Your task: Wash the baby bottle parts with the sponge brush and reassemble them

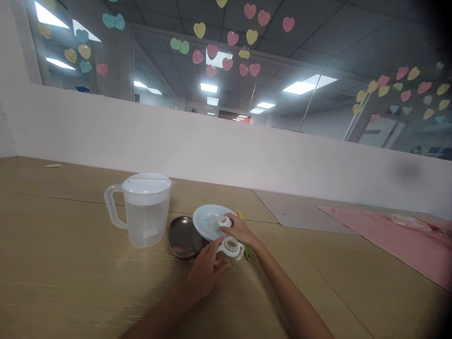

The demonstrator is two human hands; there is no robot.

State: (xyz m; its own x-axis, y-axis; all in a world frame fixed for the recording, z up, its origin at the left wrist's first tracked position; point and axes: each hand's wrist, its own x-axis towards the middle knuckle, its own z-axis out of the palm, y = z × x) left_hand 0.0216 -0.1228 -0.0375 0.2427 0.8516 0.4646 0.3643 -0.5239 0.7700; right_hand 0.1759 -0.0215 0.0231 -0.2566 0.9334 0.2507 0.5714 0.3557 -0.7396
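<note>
My left hand [205,269] is closed around the side of a small clear bottle [230,252] with a white collar and white side handles. The bottle's round mouth is uncovered and faces up. Just beyond it, my right hand [242,229] pinches a white bottle top [224,221] over a white bowl [208,213]. Something clear and thin extends from the top to the left; its exact shape is hard to make out. An oval metal dish [184,238] lies left of the bowl, close to my left hand.
A lidded clear pitcher [146,216] with liquid inside stands at the left, handle outward. A yellow-and-green utensil [247,254] lies partly hidden by my right hand. A pink cloth [399,242] covers the right side of the table [88,282]. Behind runs a white wall [197,146].
</note>
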